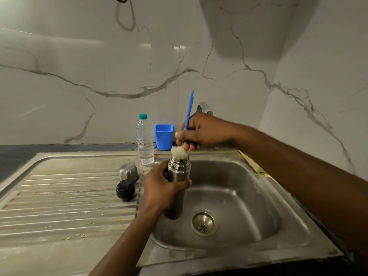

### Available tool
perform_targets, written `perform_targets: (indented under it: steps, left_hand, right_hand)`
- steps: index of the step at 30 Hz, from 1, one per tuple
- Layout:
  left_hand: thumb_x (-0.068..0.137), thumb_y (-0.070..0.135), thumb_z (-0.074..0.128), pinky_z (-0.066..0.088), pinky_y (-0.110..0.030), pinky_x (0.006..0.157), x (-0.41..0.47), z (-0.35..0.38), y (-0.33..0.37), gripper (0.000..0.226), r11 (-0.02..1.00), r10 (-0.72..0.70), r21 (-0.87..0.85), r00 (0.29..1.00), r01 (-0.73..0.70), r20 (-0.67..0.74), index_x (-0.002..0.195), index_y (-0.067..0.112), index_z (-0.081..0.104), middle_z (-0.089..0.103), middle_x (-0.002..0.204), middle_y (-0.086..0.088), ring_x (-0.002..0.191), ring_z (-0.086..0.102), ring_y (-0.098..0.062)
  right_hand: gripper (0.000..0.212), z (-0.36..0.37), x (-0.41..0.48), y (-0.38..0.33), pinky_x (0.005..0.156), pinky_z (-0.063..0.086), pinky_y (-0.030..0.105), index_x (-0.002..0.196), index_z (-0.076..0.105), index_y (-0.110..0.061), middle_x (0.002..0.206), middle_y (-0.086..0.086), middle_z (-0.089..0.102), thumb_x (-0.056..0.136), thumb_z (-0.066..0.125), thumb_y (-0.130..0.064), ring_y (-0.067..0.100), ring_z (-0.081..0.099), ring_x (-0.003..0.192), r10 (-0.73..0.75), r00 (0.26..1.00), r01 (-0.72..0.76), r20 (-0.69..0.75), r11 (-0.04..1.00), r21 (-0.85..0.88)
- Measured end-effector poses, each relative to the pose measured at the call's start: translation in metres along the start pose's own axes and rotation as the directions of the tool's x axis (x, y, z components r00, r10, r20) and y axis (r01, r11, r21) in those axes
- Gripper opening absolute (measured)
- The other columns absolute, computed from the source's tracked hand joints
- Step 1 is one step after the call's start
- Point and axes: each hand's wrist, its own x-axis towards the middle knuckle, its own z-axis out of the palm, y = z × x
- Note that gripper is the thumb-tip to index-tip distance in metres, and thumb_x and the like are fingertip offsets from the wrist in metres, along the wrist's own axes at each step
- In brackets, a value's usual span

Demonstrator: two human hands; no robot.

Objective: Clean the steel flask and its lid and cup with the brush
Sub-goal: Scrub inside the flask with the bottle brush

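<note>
While the white bristles (179,152) sit at the mouth of the steel flask (178,176), the step in hand looks to be scrubbing the inside. To do it well, the brush (188,112) should go straight down the neck in line with the flask. It should then be twisted and pumped so the bristles reach the wall and bottom. The flask wants a firm, steady hold over the sink basin (239,186) so drips fall there. The risk, I judge, is a slanted push that bends the handle or jolts the flask loose.

The left hand (163,188) wraps round the flask's upper body, fingers and thumb curled about it, holding it upright above the basin's left side. The right hand (201,130) comes in from the right, forearm across the basin. Its fingers pinch the blue handle low down, just above the bristles, with the handle pointing up at a slight tilt. On the ribbed drainboard (69,196) to the left, the steel cup (128,172) stands dome up. The black lid (125,189) lies just in front of it, and both are apart from the hands.
</note>
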Motion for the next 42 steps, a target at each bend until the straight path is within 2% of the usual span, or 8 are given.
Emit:
perform_targets:
  steps: [3, 6, 10, 15, 19, 25, 33, 42]
  left_hand:
    - [0.063, 0.025, 0.1, 0.063, -0.039, 0.089, 0.003, -0.002, 0.002, 0.063, 1.0, 0.01, 0.003, 1.0, -0.01, -0.011, 0.119, 0.029, 0.071, 0.078, 0.104, 0.012, 0.095, 0.074, -0.005]
    - [0.062, 0.027, 0.1, 0.063, -0.039, 0.087, 0.003, -0.003, -0.001, 0.065, 1.0, 0.01, 0.021, 1.0, -0.01, -0.005, 0.119, 0.03, 0.071, 0.078, 0.103, 0.012, 0.092, 0.074, -0.005]
    - [0.062, 0.029, 0.1, 0.063, -0.037, 0.089, 0.004, -0.002, 0.0, 0.067, 1.0, 0.019, 0.017, 1.0, -0.019, 0.011, 0.122, 0.032, 0.07, 0.077, 0.106, 0.015, 0.096, 0.073, -0.003]
    - [0.063, 0.024, 0.1, 0.062, -0.036, 0.09, 0.002, -0.001, 0.0, 0.066, 1.0, 0.004, -0.012, 1.0, -0.004, 0.014, 0.122, 0.031, 0.071, 0.078, 0.106, 0.015, 0.096, 0.074, -0.001]
    - [0.063, 0.023, 0.1, 0.062, -0.034, 0.09, 0.001, -0.003, -0.001, 0.064, 1.0, -0.008, -0.015, 1.0, 0.008, 0.008, 0.12, 0.031, 0.072, 0.078, 0.105, 0.016, 0.095, 0.074, 0.0]
    - [0.063, 0.024, 0.1, 0.061, -0.03, 0.083, 0.002, -0.004, 0.004, 0.058, 1.0, 0.025, -0.009, 0.999, -0.025, -0.024, 0.113, 0.034, 0.071, 0.078, 0.099, 0.016, 0.09, 0.073, -0.002]
    - [0.061, 0.022, 0.1, 0.062, -0.034, 0.087, 0.003, -0.002, -0.001, 0.063, 1.0, -0.006, -0.013, 1.0, 0.006, -0.013, 0.117, 0.033, 0.072, 0.079, 0.101, 0.017, 0.091, 0.074, -0.001]
    - [0.064, 0.024, 0.099, 0.056, -0.02, 0.08, 0.002, -0.002, 0.0, 0.062, 1.0, -0.001, -0.015, 1.0, 0.001, -0.025, 0.118, 0.032, 0.07, 0.077, 0.102, 0.017, 0.092, 0.072, 0.003]
  right_hand:
    - [0.028, 0.023, -0.002, 0.006, 0.061, 0.044, 0.011, 0.094, 0.081, -0.013, 0.07, -0.009, 0.07, 0.102, 0.063, -0.033, -0.002, 0.061, 0.062, -0.044, 0.999, 0.041, -0.016, 0.987, -0.158]
    - [0.039, 0.03, 0.002, 0.011, 0.061, 0.04, 0.026, 0.091, 0.078, -0.01, 0.067, 0.0, 0.061, 0.098, 0.066, -0.046, 0.007, 0.049, 0.057, -0.035, 0.998, 0.017, -0.06, 0.962, -0.271]
    - [0.038, 0.032, 0.002, 0.014, 0.062, 0.043, 0.031, 0.091, 0.079, -0.012, 0.075, 0.007, 0.067, 0.095, 0.068, -0.048, 0.009, 0.051, 0.059, -0.028, 0.995, 0.003, -0.094, 0.967, -0.256]
    - [0.047, 0.02, 0.002, 0.002, 0.05, 0.035, 0.02, 0.074, 0.071, -0.005, 0.057, 0.0, 0.054, 0.096, 0.069, -0.046, 0.008, 0.043, 0.046, -0.051, 0.976, -0.006, -0.21, 0.965, -0.263]
    - [0.051, 0.009, 0.009, -0.01, 0.06, 0.049, 0.031, 0.071, 0.069, -0.002, 0.062, 0.007, 0.067, 0.095, 0.069, -0.048, 0.021, 0.058, 0.053, -0.098, 0.937, 0.01, -0.335, 0.967, -0.255]
    - [0.05, 0.044, 0.002, -0.001, 0.052, 0.034, 0.024, 0.06, 0.054, -0.013, 0.058, 0.001, 0.052, 0.099, 0.066, -0.043, 0.012, 0.046, 0.049, -0.051, 0.975, -0.023, -0.215, 0.943, -0.332]
    - [0.051, 0.023, 0.006, -0.018, 0.059, 0.042, 0.031, 0.06, 0.049, -0.016, 0.056, 0.0, 0.05, 0.1, 0.061, -0.045, 0.014, 0.051, 0.058, -0.157, 0.915, -0.026, -0.371, 0.896, -0.444]
    - [0.049, 0.036, 0.007, -0.012, 0.052, 0.03, 0.025, 0.055, 0.039, -0.019, 0.056, -0.004, 0.042, 0.097, 0.064, -0.029, 0.01, 0.043, 0.048, -0.081, 0.953, -0.047, -0.291, 0.911, -0.41]
